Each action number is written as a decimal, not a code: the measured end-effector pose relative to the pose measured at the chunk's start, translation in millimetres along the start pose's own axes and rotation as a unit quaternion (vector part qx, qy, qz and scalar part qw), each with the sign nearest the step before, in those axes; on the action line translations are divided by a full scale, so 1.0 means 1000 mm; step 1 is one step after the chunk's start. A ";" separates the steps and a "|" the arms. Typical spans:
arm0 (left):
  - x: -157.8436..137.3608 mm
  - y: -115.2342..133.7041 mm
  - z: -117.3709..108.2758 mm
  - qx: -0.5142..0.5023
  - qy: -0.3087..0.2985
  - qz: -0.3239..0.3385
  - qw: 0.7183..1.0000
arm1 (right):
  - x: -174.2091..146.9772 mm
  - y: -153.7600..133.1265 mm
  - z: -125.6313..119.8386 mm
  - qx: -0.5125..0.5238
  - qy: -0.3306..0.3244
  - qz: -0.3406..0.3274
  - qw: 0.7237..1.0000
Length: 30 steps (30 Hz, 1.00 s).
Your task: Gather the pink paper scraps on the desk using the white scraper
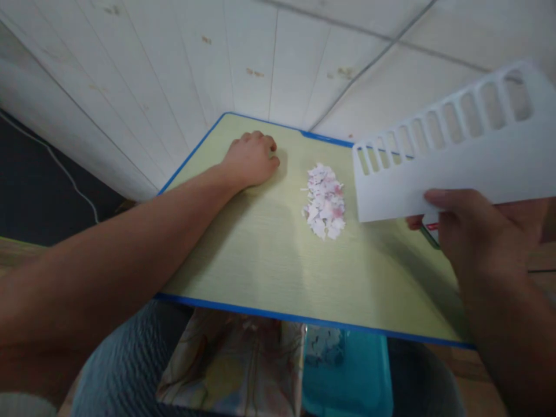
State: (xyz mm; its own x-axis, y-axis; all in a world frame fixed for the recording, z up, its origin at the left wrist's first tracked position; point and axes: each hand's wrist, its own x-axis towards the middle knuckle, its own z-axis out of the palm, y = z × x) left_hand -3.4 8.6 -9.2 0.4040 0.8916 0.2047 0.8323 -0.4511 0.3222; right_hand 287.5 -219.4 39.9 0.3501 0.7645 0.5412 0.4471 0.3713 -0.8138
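My right hand [482, 226] grips a white plastic panel [403, 185] with a row of oblong slots along its upper edge. The panel is tilted and held above the right side of a pale yellow-green tabletop [252, 249]. Just left of it, torn bits of white and pinkish paper [325, 202] lie in a small heap on the tabletop. My left hand [251, 157] rests on the tabletop left of the heap, apart from it, its fingers loosely curled in and nothing visible in them. Under the right hand, a small object with red and dark green [431, 229] is mostly hidden.
The tabletop has a blue rim [243, 308]. Behind it stands a white plank wall [252, 46] with a grey cable [369, 66]. Below the front edge are a patterned box or bag [234, 370] and a turquoise tray [351, 382], between my knees.
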 end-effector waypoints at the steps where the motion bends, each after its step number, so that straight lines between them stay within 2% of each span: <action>1: 0.002 -0.004 0.003 -0.010 0.012 0.004 1.000 | 0.007 0.005 -0.004 -0.014 0.029 0.011 0.999; 4: 0.006 -0.012 0.010 -0.010 0.025 0.011 1.000 | 0.024 0.019 -0.015 -0.067 0.076 0.087 0.991; 7: 0.004 -0.012 0.011 -0.006 0.024 0.014 1.000 | 0.032 0.031 -0.015 -0.096 0.061 0.155 0.981; 9: 0.003 -0.010 0.010 -0.006 0.026 0.013 1.000 | 0.035 0.035 -0.009 -0.101 0.026 0.193 0.976; 13: 0.003 -0.006 0.008 -0.003 0.030 0.000 1.000 | 0.040 0.028 0.011 -0.106 -0.044 0.249 0.962; 16: 0.003 -0.004 0.005 -0.004 0.041 -0.010 0.999 | 0.040 0.013 0.029 -0.090 -0.062 0.230 0.967; 19: 0.002 -0.004 0.002 -0.010 0.056 -0.008 0.998 | 0.036 -0.001 0.058 -0.054 -0.080 0.208 0.973; 22: 0.001 -0.005 0.000 -0.013 0.053 -0.008 0.998 | 0.031 -0.005 0.087 -0.025 -0.135 0.252 0.958; 24: 0.000 -0.006 -0.001 -0.015 0.049 -0.010 0.999 | 0.029 -0.002 0.095 -0.020 -0.148 0.278 0.949; 27: 0.001 -0.007 0.000 -0.022 0.050 -0.009 0.998 | 0.021 0.002 0.077 -0.038 -0.117 0.259 0.958; 30: 0.001 -0.006 0.000 -0.026 0.054 -0.002 0.998 | 0.002 0.003 0.034 -0.039 -0.025 0.187 0.981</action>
State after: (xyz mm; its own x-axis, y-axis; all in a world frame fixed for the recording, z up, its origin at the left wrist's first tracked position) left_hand -7.6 12.5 -11.2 0.3555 0.8849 0.3010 0.8120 -0.4519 0.3694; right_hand 261.1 -199.0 31.1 0.4614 0.8654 0.1956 0.3579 0.0202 -0.9336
